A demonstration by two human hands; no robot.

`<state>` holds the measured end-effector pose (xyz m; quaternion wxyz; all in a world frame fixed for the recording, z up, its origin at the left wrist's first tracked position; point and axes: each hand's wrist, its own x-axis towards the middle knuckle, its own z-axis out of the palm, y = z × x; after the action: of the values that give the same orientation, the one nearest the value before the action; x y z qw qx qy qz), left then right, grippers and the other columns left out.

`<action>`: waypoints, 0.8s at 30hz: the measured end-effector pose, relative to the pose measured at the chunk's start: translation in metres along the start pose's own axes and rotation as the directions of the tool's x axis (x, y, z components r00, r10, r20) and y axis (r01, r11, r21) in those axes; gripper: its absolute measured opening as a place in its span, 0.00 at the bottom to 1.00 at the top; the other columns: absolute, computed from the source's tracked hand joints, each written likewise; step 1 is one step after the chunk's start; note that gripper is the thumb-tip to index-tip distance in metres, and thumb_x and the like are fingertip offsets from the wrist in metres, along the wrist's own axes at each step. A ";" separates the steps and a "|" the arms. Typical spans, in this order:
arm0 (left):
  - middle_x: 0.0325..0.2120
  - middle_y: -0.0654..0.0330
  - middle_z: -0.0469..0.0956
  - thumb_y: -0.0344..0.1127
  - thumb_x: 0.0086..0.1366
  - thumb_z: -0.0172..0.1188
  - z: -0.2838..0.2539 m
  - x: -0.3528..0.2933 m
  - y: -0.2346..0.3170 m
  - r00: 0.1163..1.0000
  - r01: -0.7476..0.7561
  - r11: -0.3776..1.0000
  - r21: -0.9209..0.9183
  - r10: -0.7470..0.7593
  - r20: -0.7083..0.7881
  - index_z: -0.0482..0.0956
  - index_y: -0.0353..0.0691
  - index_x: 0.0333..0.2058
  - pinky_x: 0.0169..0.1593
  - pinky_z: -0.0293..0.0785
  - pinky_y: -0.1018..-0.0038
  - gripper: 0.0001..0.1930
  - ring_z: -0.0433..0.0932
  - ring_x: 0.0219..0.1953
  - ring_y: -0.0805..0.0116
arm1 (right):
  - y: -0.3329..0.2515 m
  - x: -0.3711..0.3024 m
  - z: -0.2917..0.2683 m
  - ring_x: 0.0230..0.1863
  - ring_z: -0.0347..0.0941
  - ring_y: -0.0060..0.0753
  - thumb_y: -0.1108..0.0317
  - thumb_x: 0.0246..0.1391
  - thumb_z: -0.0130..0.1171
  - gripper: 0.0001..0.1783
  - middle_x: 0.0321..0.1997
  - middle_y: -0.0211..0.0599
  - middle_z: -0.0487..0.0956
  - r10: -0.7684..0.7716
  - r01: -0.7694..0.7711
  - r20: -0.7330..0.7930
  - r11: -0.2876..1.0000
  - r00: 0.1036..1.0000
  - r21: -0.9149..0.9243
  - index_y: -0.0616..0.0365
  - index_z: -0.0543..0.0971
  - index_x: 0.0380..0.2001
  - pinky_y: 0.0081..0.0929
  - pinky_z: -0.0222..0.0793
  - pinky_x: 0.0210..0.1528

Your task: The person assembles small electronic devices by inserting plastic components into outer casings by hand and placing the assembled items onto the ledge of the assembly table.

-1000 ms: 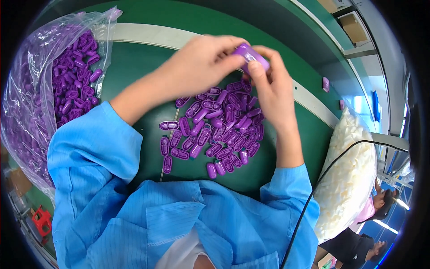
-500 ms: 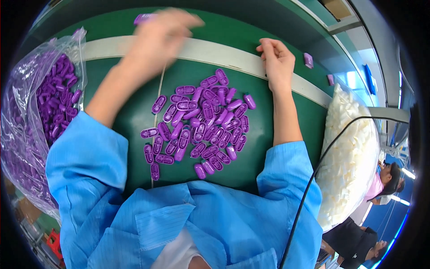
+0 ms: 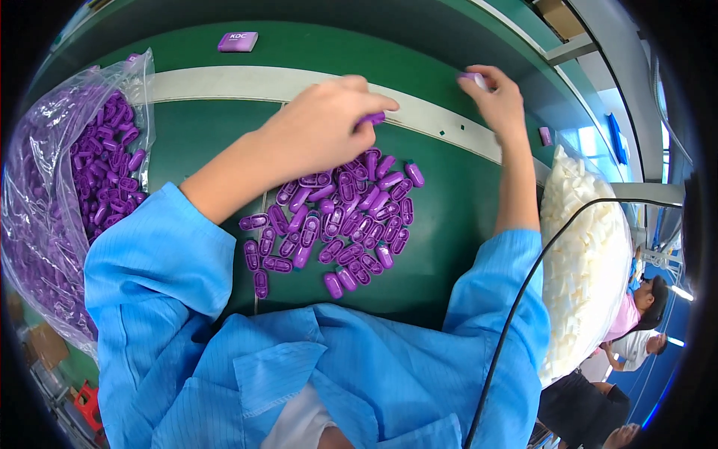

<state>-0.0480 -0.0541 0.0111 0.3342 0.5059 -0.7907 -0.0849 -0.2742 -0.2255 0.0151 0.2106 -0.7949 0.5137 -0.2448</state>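
Observation:
Above the far edge of a loose pile of small purple oval plastic cases (image 3: 346,187), my left hand (image 3: 318,116) pinches one purple case (image 3: 372,118) between thumb and fingers. Farther back on the right, beyond the white strip, my right hand (image 3: 497,101) grips a small purple-and-white block (image 3: 473,79) by its sides. Several of the cases in the pile lie hollow side up, and others show a smooth rounded back.
A clear bag (image 3: 45,187) of purple cases stands at left, a bag of cream-white pieces (image 3: 583,277) at right. Another purple-and-white block (image 3: 238,42) lies at the back; a purple piece (image 3: 545,136) sits far right. A black cable (image 3: 516,307) crosses my right side. Other people are beyond.
My left hand came back from the far left to the pile and took hold of a purple case. My right hand moved right and picked up the block that lay there.

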 end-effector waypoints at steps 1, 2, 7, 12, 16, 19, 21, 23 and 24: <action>0.25 0.56 0.75 0.25 0.54 0.55 -0.004 -0.002 -0.007 1.000 0.003 1.000 0.001 -0.003 -0.003 0.76 0.37 0.44 0.32 0.75 0.71 0.16 0.76 0.26 0.65 | -0.022 -0.012 0.006 0.30 0.75 0.26 0.61 0.45 0.63 0.21 0.30 0.37 0.79 0.060 -0.122 0.191 0.936 0.980 0.331 0.64 0.76 0.39 0.21 0.70 0.35; 0.29 0.57 0.76 0.25 0.56 0.55 -0.009 -0.007 -0.017 0.969 0.246 0.913 -0.326 -0.230 0.088 0.75 0.37 0.45 0.34 0.75 0.73 0.16 0.77 0.27 0.69 | -0.043 -0.027 0.015 0.30 0.73 0.21 0.63 0.47 0.63 0.19 0.30 0.35 0.78 0.011 -0.166 0.291 0.844 0.957 0.511 0.64 0.76 0.39 0.17 0.69 0.33; 0.39 0.56 0.76 0.29 0.62 0.54 -0.007 -0.023 -0.033 0.871 0.362 0.356 -0.861 -0.459 0.176 0.71 0.36 0.50 0.45 0.75 0.78 0.17 0.78 0.37 0.71 | -0.088 -0.070 0.053 0.31 0.73 0.20 0.70 0.51 0.59 0.15 0.33 0.36 0.78 -0.096 -0.312 0.429 0.547 0.898 0.776 0.65 0.74 0.42 0.15 0.70 0.35; 0.38 0.55 0.77 0.26 0.60 0.56 -0.005 -0.027 -0.033 0.878 0.367 0.472 -0.801 -0.461 0.130 0.69 0.32 0.51 0.44 0.75 0.79 0.19 0.78 0.38 0.72 | -0.093 -0.077 0.065 0.31 0.73 0.20 0.72 0.53 0.57 0.15 0.34 0.36 0.78 -0.085 -0.248 0.375 0.614 0.923 0.750 0.67 0.73 0.43 0.15 0.71 0.36; 0.37 0.55 0.78 0.26 0.60 0.56 -0.004 -0.031 -0.031 0.885 0.371 0.565 -0.737 -0.456 0.095 0.71 0.31 0.50 0.44 0.75 0.78 0.18 0.78 0.37 0.73 | -0.094 -0.078 0.068 0.32 0.73 0.20 0.73 0.53 0.57 0.14 0.35 0.37 0.78 -0.116 -0.206 0.358 0.641 0.926 0.739 0.68 0.73 0.43 0.16 0.71 0.37; 0.36 0.56 0.78 0.27 0.61 0.56 -0.001 -0.032 -0.031 0.890 0.340 0.543 -0.768 -0.450 0.076 0.72 0.31 0.49 0.44 0.75 0.78 0.17 0.78 0.37 0.73 | -0.093 -0.079 0.068 0.32 0.73 0.20 0.73 0.52 0.57 0.14 0.35 0.37 0.78 -0.128 -0.198 0.352 0.632 0.927 0.749 0.68 0.73 0.42 0.16 0.71 0.38; 0.37 0.57 0.78 0.27 0.61 0.55 0.000 -0.032 -0.032 0.898 0.339 0.534 -0.774 -0.430 0.097 0.72 0.31 0.49 0.44 0.75 0.79 0.17 0.77 0.37 0.74 | -0.092 -0.082 0.069 0.32 0.73 0.20 0.74 0.52 0.57 0.14 0.35 0.38 0.78 -0.141 -0.169 0.330 0.639 0.933 0.751 0.68 0.73 0.42 0.16 0.72 0.38; 0.36 0.57 0.79 0.27 0.61 0.55 -0.003 -0.032 -0.029 0.900 0.337 0.576 -0.745 -0.429 0.075 0.72 0.32 0.49 0.44 0.75 0.79 0.17 0.78 0.37 0.74 | -0.095 -0.083 0.067 0.32 0.73 0.20 0.74 0.52 0.58 0.14 0.35 0.38 0.78 -0.152 -0.146 0.313 0.646 0.937 0.749 0.68 0.73 0.42 0.16 0.72 0.38; 0.36 0.58 0.79 0.27 0.61 0.55 -0.005 -0.032 -0.027 0.902 0.338 0.612 -0.715 -0.428 0.061 0.72 0.33 0.49 0.44 0.75 0.79 0.16 0.78 0.37 0.74 | -0.096 -0.083 0.066 0.32 0.74 0.20 0.74 0.52 0.58 0.15 0.35 0.38 0.78 -0.154 -0.123 0.297 0.667 0.942 0.735 0.68 0.73 0.42 0.16 0.72 0.37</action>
<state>-0.0167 -0.0385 -0.0120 0.5220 0.4984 -0.5480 -0.4229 -0.1948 -0.1064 0.0045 0.5981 -0.6732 0.3184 -0.2961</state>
